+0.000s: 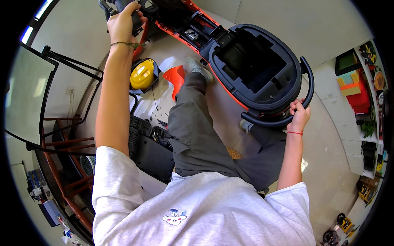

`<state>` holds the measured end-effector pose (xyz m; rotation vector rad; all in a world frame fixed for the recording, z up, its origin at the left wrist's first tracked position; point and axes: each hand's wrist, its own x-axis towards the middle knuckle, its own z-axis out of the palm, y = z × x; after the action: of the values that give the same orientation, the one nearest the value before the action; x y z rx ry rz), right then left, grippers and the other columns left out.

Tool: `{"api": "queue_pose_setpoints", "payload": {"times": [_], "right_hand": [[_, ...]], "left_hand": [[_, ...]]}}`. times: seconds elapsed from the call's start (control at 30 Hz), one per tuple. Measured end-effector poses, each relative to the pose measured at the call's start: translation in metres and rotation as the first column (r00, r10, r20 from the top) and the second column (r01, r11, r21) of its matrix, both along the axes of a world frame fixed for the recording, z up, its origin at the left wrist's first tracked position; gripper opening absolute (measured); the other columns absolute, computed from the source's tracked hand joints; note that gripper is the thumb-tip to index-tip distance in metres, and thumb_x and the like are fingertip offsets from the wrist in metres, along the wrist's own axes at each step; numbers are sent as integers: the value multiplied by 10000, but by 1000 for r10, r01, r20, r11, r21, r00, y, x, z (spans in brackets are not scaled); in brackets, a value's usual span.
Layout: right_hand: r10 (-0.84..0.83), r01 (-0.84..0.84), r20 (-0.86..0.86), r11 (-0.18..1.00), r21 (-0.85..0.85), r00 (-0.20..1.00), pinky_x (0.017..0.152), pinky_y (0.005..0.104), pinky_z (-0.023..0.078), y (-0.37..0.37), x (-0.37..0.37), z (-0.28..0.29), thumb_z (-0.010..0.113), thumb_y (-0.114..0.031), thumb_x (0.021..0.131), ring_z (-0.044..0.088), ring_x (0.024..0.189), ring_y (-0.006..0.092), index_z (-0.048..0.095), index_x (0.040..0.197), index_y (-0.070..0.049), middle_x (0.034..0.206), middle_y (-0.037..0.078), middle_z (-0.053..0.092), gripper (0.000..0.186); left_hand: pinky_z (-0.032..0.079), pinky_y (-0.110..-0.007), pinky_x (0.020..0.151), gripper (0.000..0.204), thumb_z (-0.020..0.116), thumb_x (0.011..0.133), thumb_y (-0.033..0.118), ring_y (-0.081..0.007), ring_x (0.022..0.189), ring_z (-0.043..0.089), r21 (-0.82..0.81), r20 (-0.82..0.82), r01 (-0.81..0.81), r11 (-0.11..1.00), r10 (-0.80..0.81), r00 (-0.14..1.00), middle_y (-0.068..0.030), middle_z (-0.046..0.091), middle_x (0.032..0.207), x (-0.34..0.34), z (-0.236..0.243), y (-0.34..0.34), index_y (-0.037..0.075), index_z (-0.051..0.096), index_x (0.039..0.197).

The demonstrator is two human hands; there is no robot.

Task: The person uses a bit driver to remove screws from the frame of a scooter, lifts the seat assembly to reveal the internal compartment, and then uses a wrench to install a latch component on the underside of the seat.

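Observation:
A black and orange scooter stands in front of me with its seat off, so the black under-seat storage bin [288, 61] lies exposed. At the upper left, my left hand [122, 28] is closed round the handlebar [120, 5]; part of the grip is hidden by the fingers. My right hand [300, 116] wraps round the curved black grab rail [310, 82] at the scooter's rear. Between the two, the frame's middle section [192, 33] is uncovered, showing wiring and inner parts edged by orange side panels.
Beside my leg lie an orange body panel [175, 79] and a yellow helmet [143, 75] in a dark holder. An open black tool case [154, 158] and small loose parts are on the floor. Wooden chairs [67, 141] and a framed board [28, 90] stand left; shelves [365, 102] line the right.

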<state>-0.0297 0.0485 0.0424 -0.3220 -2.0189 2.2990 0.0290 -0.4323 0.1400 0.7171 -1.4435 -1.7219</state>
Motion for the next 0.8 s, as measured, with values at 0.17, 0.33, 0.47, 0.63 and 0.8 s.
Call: {"api": "queue_pose_setpoints", "payload": {"times": [0.17,0.33,0.47,0.63,0.8], "right_hand": [[-24,23,22,999,38,999,432,211,336,0,1,4,436,64,731,472,550,122,393,997,11,736,80,470,275],[-14,14,17,1000,16,1000,423,206,334,-2,3,3,437,62,741,473,545,117,396,991,5,731,75,471,260],[-19,18,32,1000,21,999,416,200,333,0,5,3,439,60,751,471,541,112,402,979,-2,726,70,469,239],[-44,42,47,999,28,998,409,192,322,-2,6,5,435,58,761,463,527,102,412,958,-14,707,58,465,211],[-55,52,65,998,43,996,406,189,317,-6,9,9,424,73,764,462,523,97,415,955,-17,706,53,469,211]], "left_hand": [[490,-276,488,219,688,695,101,-194,495,582,-3,8,-20,1000,20,1000,-115,581,643,0,-3,0,-89,595,754],[482,-265,471,206,685,685,69,-187,485,552,8,-28,-94,996,94,995,-114,569,644,4,-1,9,-93,575,749],[491,-267,480,189,675,707,77,-176,489,551,-12,6,-76,997,76,997,-102,559,642,6,-3,6,-76,577,758],[465,-253,484,188,658,744,90,-165,500,541,-26,68,10,1000,-9,998,-87,553,653,23,-1,-3,-50,563,826],[422,-253,479,156,614,784,98,-147,494,501,-38,140,56,998,-50,989,-69,521,641,52,2,-18,-19,532,847]]}}
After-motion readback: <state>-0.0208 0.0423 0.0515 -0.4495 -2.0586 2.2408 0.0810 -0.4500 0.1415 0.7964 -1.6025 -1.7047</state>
